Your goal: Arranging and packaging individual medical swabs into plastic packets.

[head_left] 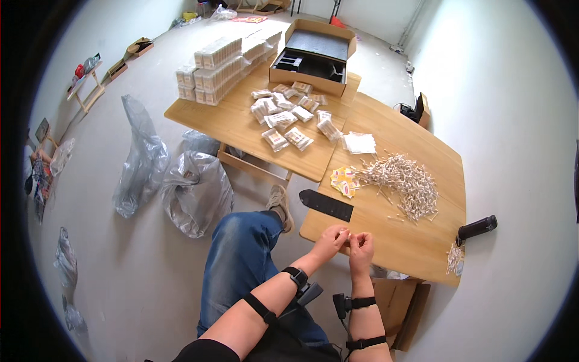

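My left hand and my right hand meet over the near edge of the wooden table, fingertips pinched together on a small thin clear bag held between them. A big loose pile of cotton swabs lies further back on the table. Small yellow-and-red paper labels sit just left of the pile. A stack of clear little bags lies beyond them. A flat black strip rests on the table's left edge, close to my left hand.
A second wooden table behind holds several filled swab packets, stacked boxes and an open black-lined carton. A black cylinder and a filled packet lie at the right. Grey plastic sacks stand on the floor at left.
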A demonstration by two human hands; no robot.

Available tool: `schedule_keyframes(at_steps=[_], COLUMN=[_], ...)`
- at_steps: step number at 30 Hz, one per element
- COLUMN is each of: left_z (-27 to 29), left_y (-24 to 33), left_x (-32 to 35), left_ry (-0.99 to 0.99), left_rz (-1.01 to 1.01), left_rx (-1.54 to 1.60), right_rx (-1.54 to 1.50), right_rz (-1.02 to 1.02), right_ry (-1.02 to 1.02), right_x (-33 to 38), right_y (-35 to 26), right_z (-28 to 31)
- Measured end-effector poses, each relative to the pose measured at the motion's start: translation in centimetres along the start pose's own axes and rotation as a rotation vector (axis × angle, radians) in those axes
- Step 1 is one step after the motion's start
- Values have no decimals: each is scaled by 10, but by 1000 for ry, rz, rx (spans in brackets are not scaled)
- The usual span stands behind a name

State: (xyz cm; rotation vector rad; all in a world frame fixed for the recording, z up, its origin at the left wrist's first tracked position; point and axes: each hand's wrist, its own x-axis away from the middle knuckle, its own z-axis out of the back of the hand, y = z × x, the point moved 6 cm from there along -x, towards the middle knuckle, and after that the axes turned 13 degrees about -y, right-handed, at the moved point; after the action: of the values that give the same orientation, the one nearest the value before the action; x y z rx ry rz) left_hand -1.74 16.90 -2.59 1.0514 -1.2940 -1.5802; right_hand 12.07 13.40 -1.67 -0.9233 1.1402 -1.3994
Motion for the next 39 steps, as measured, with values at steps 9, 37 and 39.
schedule_keyframes(at_steps=[9,37,39], left_z=[-13,0,0], left_y=[4,37,54], left_x=[-2,19,28], left_ry=[-107,-205,-241], left_rz=[-60,82,-24], left_rx=[-81,260,67], right_rx=[95,-221,-237], right_rz=[68,-31,34], right_ry=[92,-37,-110], right_x=[-1,32,44], right_y=[-12,-38,-51], right_z=[7,1,7])
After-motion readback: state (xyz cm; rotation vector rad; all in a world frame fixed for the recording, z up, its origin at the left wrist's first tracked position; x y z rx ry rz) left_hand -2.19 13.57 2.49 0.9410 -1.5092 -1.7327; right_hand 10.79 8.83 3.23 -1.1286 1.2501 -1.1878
